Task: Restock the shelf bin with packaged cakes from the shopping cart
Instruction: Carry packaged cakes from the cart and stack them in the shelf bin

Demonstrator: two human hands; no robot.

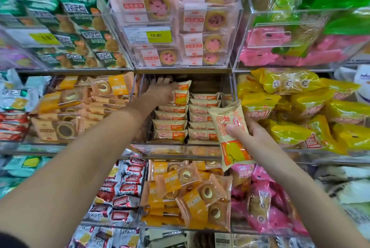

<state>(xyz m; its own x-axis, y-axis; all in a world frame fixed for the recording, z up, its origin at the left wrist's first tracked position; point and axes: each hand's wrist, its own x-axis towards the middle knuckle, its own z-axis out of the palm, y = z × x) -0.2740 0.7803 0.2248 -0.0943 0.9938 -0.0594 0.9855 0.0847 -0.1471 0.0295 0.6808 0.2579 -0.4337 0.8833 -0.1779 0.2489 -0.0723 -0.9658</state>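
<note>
Left hand reaches deep into clear shelf bin at frame centre, fingers curled over upright cake packs at back. Right hand, centre right, pinches cream-and-orange Swiss roll pack before bin. Rows of same packs fill bin.

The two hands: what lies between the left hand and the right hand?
In the head view, rows of stacked cake packs in the clear bin lie between the left hand and the right hand.
</note>
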